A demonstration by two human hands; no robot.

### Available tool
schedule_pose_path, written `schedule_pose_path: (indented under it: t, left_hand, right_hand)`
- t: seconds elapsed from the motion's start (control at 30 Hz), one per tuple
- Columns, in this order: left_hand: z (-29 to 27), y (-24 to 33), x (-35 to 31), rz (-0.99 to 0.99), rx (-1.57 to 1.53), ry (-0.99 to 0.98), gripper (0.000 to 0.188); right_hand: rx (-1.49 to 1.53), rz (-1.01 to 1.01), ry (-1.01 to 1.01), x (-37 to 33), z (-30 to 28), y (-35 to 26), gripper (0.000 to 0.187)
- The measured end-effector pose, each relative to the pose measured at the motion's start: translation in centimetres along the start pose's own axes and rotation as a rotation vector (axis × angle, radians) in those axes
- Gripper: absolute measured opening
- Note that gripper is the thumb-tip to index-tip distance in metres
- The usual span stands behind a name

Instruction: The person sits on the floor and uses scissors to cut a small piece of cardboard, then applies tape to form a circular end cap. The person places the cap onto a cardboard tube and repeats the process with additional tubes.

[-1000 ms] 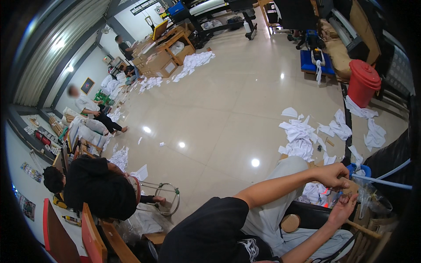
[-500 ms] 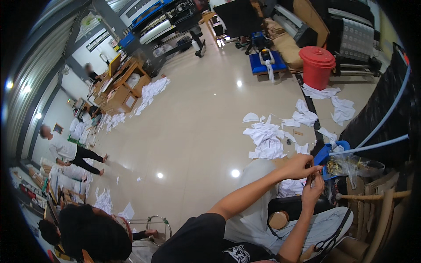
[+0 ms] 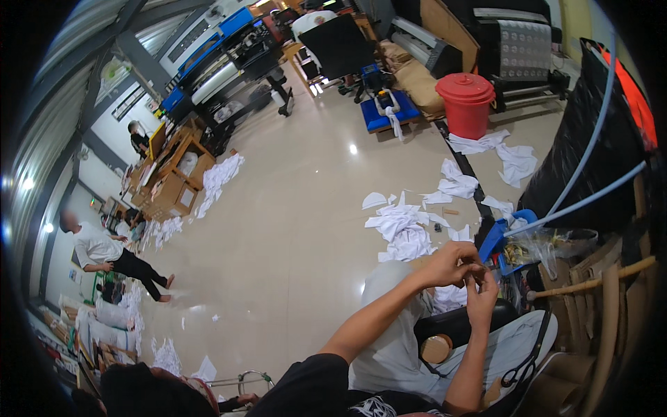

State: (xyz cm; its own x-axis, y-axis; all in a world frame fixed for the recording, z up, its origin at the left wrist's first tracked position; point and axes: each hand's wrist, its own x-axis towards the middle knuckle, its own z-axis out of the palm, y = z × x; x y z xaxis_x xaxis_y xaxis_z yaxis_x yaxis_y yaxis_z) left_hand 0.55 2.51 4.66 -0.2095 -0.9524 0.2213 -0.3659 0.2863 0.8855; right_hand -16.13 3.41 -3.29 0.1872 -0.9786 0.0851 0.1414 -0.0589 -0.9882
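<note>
We look down past our own forearms, which rise from the lower edge and meet in front of us. Our left hand (image 3: 448,264) curls over from above, fingers pinched shut on something small, too tiny to identify. Our right hand (image 3: 482,297) comes up from just below, its fingertips closed on the same small piece (image 3: 474,276), so the thing sits between both hands, touching each. Its long axis cannot be made out. Black scissors (image 3: 522,370) lie on our lap, nearer the right hand. White paper scraps (image 3: 406,233) litter the floor beyond.

Brown cardboard boxes (image 3: 169,182) stand far left; clear plastic bag (image 3: 556,243) lies right.
</note>
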Motion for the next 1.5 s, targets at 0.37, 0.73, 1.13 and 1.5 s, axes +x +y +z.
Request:
schedule_pose_path:
  t: [0.37,0.73,1.13,1.5]
  left_hand:
    - [0.6,-0.6,0.4,0.075,0.124,0.031,0.016]
    - [-0.3,0.0,0.2,-0.213,-0.241,-0.17,0.015]
    - [-1.6,0.2,0.0,-0.297,-0.329,-0.179,0.013]
    - [1.4,-0.8,0.2,-0.234,-0.168,0.012,0.01]
  right_hand:
    - [-0.069,-0.048,0.036,0.2,-1.2,-1.8,0.024]
    - [0.186,-0.048,0.025,0.6,-1.7,-0.6,0.011]
    - [0.017,-0.05,-0.012,0.5,-1.5,-2.3,0.017]
    - [-0.058,-0.099,0.079,0.6,-2.4,-1.9,0.019]
